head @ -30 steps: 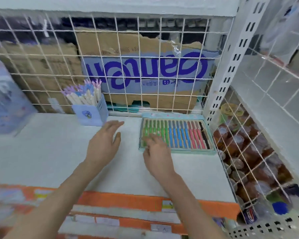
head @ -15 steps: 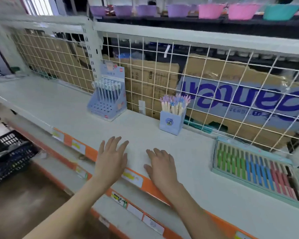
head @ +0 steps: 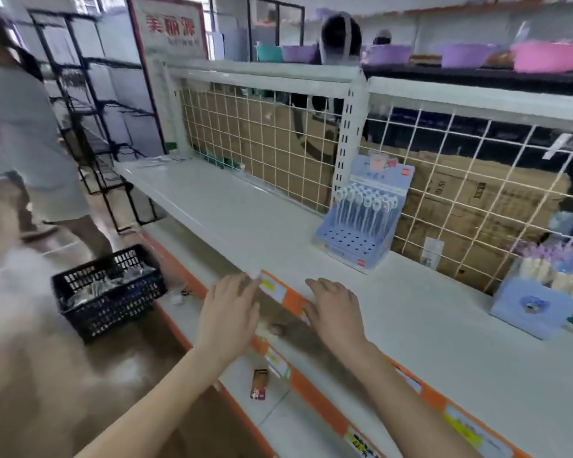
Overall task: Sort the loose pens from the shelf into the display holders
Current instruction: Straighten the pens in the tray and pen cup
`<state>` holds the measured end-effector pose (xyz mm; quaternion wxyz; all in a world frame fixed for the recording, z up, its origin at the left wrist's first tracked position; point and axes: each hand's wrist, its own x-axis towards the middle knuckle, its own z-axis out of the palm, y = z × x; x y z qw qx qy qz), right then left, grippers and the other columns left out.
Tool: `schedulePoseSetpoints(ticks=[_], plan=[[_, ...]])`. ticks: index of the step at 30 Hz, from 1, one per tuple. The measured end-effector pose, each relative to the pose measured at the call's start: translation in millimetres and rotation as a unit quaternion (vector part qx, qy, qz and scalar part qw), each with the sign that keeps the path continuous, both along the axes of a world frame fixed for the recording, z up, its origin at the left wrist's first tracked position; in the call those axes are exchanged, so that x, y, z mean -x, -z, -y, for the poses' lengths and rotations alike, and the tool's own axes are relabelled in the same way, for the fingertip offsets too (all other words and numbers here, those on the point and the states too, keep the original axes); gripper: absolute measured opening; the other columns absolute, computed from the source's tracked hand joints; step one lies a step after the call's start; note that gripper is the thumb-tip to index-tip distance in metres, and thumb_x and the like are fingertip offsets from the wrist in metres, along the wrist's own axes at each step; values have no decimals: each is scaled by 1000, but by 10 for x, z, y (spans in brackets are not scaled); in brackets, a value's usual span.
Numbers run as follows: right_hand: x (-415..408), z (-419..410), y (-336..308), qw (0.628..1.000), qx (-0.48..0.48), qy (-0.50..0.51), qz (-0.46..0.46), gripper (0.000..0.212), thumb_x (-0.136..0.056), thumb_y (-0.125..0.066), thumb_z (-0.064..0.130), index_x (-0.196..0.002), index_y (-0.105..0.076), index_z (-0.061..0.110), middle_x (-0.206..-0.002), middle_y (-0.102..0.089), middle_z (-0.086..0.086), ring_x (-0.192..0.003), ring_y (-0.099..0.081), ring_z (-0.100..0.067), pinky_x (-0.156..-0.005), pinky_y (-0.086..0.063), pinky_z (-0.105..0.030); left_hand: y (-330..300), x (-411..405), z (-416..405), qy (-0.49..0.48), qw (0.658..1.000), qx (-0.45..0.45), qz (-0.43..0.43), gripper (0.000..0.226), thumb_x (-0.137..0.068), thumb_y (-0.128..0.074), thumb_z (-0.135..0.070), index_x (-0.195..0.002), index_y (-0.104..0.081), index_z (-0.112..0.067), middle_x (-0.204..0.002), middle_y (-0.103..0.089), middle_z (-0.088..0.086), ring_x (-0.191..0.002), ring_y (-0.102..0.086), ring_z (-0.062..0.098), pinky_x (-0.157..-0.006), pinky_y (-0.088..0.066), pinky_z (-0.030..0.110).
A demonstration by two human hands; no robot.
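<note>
Both hands empty: left hand [head: 227, 312] and right hand [head: 334, 309] lie flat-fingered at the near edge of the white metal shelf [head: 245, 206]. The tiered blue pen display stand [head: 361, 226] and square blue pen cup [head: 536, 309], far right, already hold pens; no loose pens visible, sorting apparently done.

Black crate [head: 110, 292] on floor, person [head: 24, 143] beyond it; pastel bowls [head: 543, 56] on top shelf.

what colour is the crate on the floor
Black, as the head view shows: the slotted plastic crate on the floor left of the shelf.
</note>
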<state>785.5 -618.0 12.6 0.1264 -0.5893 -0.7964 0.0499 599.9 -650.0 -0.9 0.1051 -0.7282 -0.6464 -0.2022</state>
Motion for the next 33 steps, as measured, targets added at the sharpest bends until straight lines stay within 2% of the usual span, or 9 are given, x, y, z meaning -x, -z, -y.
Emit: schedulePoseSetpoints(ticks=[8, 17, 21, 24, 28, 31, 33], plan=[[1254, -605, -175, 995, -28, -101, 1, 42, -97, -42, 31, -139, -38, 25, -139, -45, 2, -126, -41, -22, -99, -31, -33, -185, 1187, -271, -116, 990, -55, 54, 44, -85, -39, -30, -116, -63, -12, -108, -64, 11, -101, -61, 30, -89, -49, 49], [2202, -1489, -9, 985, -6, -165, -42, 42, -98, -43, 30, -139, -39, 23, -138, -46, 2, -127, -40, -21, -102, -28, -31, -43, 2077, -852, -176, 983, -28, 51, 43, -86, -41, -36, -114, -65, -13, -110, -65, 10, -101, -63, 31, -89, -46, 48], [2694, -2113, 31, 979, 18, -186, -76, 43, -97, -43, 29, -140, -38, 23, -141, -44, 1, -128, -38, -21, -104, -26, -33, -54, 2565, -1386, -219, 975, -5, 44, 49, -90, -36, -42, -121, -61, -14, -122, -60, 12, -113, -56, 32, -98, -39, 46], [3052, -2656, -36, 977, 10, -192, -88, 44, -96, -45, 27, -139, -39, 22, -139, -46, 0, -126, -42, -22, -103, -29, -32, -124, 2896, -1929, -233, 972, 10, 43, 41, -95, -48, -33, -133, -51, -18, -134, -51, 8, -123, -47, 29, -105, -30, 41], [3418, -3363, -121, 976, 1, -187, -111, 43, -95, -49, 23, -137, -43, 21, -136, -50, 0, -122, -46, -23, -100, -33, -31, -174, 3269, -2627, -234, 971, 12, 37, 40, -95, -46, -33, -132, -51, -21, -130, -53, 4, -114, -53, 29, -99, -37, 40], [3606, -3743, -43, 977, 14, -183, -105, 42, -95, -49, 23, -136, -45, 20, -135, -51, -2, -120, -48, -25, -97, -35, -30, -72, 3438, -2986, -201, 979, -1, 42, 39, -86, -51, -30, -119, -62, -12, -113, -64, 10, -94, -64, 33, -81, -50, 42], [3714, -3932, 45, 978, 38, -177, -102, 41, -94, -50, 23, -134, -46, 20, -133, -52, -3, -119, -48, -26, -96, -36, -30, 20, 3560, -3168, -181, 981, 10, 66, 37, -85, -53, -28, -117, -63, -11, -112, -65, 8, -81, -68, 29, -73, -52, 40]])
